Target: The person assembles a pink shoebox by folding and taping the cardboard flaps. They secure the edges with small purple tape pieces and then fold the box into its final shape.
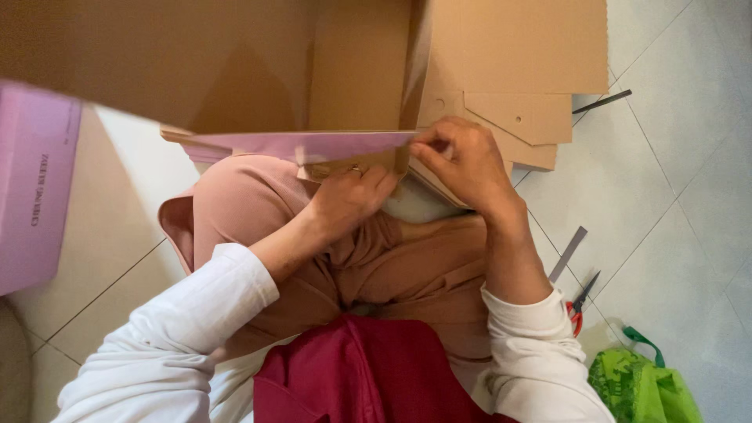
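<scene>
— What is the person working on?

— A big cardboard box [235, 63], open toward the camera, brown inside and pink outside. It is lying over the person's lap, and everything else can be placed from it.

— What is the right hand doing?

— The right hand [462, 160] is sitting at the box's near right corner, fingers curled tight and pinching the end of the pink flap [305, 145] that is running along the box's near edge.

— And the left?

— The left hand [348, 200] is sitting just under that same near edge, a little left of the right hand. Its fingers are bent in around a small brown cardboard tab [345, 166] below the flap, gripping it closely.

— Anything lying around the box?

— Flat cardboard sheets [517, 78] are lying on the tiled floor [674, 157] against the box's right side. Further right of the box, a dark strip [601, 102] is resting on the tiles. Nearer the person than the box, to the right, there are a grey strip [568, 252], scissors [581, 301] with red handles and a green bag [638, 388]. Left of the box, another pink box [31, 188] is showing.
</scene>
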A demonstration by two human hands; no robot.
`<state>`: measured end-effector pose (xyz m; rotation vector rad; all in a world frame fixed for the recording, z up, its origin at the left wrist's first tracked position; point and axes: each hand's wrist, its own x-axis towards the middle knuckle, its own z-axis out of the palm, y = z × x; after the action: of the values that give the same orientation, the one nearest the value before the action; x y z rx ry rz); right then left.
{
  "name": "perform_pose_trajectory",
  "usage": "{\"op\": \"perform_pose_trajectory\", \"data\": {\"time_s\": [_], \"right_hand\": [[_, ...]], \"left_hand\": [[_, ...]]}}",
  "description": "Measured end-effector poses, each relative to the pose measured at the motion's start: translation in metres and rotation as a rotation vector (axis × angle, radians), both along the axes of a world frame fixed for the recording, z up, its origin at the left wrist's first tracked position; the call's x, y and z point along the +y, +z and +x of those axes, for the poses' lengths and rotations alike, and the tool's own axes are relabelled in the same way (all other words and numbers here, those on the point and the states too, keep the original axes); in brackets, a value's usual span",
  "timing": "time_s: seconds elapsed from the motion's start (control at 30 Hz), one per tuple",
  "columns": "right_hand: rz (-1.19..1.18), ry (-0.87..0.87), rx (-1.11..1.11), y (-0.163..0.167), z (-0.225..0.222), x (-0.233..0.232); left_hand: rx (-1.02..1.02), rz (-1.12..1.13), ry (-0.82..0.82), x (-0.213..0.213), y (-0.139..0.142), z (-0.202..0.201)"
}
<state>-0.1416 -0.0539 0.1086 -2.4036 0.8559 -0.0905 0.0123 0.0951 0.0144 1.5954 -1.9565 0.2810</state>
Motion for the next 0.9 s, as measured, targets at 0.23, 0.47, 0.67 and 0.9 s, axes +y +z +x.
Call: {"op": "perform_pose_trajectory", "data": {"time_s": [0.23, 0.47, 0.67, 0.9], "right_hand": [[0.047, 0.493, 0.396, -0.015, 0.049, -0.003], [0.314, 0.501, 0.542, -0.012, 0.067, -0.013], [0.417, 0.478, 0.557, -0.014, 0.074, -0.019], [0.62, 0.392, 0.524, -0.034, 0.064, -0.017]], "left_hand": [[-0.105, -0.086, 0.024, 0.007, -0.017, -0.003], [-0.042, -0.048, -0.061, 0.017, -0.005, 0.012], [-0.031, -0.058, -0.054, 0.016, 0.003, 0.019], [-0.018, -0.102, -0.065, 0.023, 0.014, 0.025]]}}
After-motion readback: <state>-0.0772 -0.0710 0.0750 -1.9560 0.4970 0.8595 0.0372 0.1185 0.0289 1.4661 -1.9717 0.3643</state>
